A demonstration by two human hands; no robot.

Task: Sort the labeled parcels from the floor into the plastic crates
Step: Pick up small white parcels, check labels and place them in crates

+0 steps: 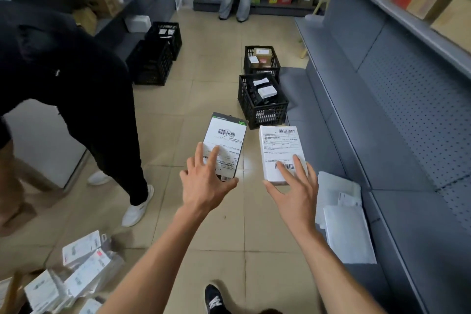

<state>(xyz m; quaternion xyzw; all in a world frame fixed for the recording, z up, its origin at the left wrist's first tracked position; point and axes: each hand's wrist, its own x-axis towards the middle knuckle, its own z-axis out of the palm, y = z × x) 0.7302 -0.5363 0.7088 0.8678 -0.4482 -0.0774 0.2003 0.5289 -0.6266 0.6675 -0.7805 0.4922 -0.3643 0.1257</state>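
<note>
Parcels held one per hand, both at arm's length over the floor tiles. Left hand (206,181) carries the black-edged parcel (225,144): fingers lie nearly straight across its label face, thumb at its near right corner; the underside is hidden, so how the grip closes cannot be told. Long axis runs away from the hand, tilted slightly right.

Right hand (293,186) carries the white parcel (281,153) the same way: straight fingers spread over the label's lower barcode, thumb under the near left corner. Long axis also points away from the hand, label up.

Key relation: near black crate (262,109) sits just beyond the tips of both parcels, ahead and slightly left of the right hand, ahead and right of the left hand. It already holds labeled parcels. Far black crate (261,61) stands directly behind it. Two more crates (155,58) stand well off, ahead-left of the left hand. Judgement: right hand is nearer the near crate; which crate each label calls for cannot be read.

Both forearms extended, roughly parallel, palms down.
</note>
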